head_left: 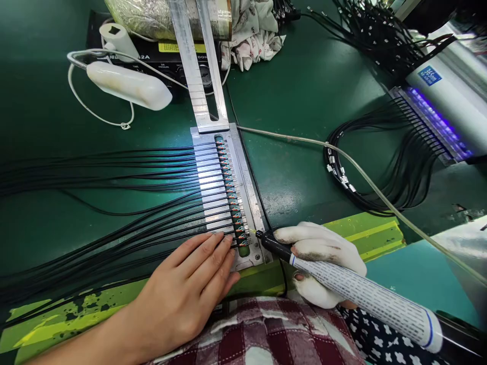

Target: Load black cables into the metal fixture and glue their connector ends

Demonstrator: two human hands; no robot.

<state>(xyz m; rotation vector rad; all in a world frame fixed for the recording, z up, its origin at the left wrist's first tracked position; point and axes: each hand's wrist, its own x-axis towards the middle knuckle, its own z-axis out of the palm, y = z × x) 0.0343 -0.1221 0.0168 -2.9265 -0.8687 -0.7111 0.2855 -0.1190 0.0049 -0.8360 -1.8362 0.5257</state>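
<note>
My left hand (pixel 192 284) lies with its fingers stretched out along the lower end of a metal fixture plate (pixel 215 213). Its fingertips rest over the nearest black cables (pixel 171 203), several of which run in from the left. In the plate's slot, the cable ends show stripped coloured wires at a row of small metal connectors (pixel 231 187). White covers wrap the fingers of my right hand (pixel 327 253), which is closed around a thick pen-shaped tool (pixel 342 284) with a black nose and a printed white barrel. The tool's thin yellowish tip points at the lowest connectors, very close to them.
A slotted metal arm (pixel 194 66) leads from the plate to the back. Behind stand a black control box (pixel 152 63) and a white lamp-like piece (pixel 129 83). At right, a silver lamp unit (pixel 452 96) glows violet beside coiled black cables (pixel 342 167). A pale tube (pixel 297 137) crosses the green table.
</note>
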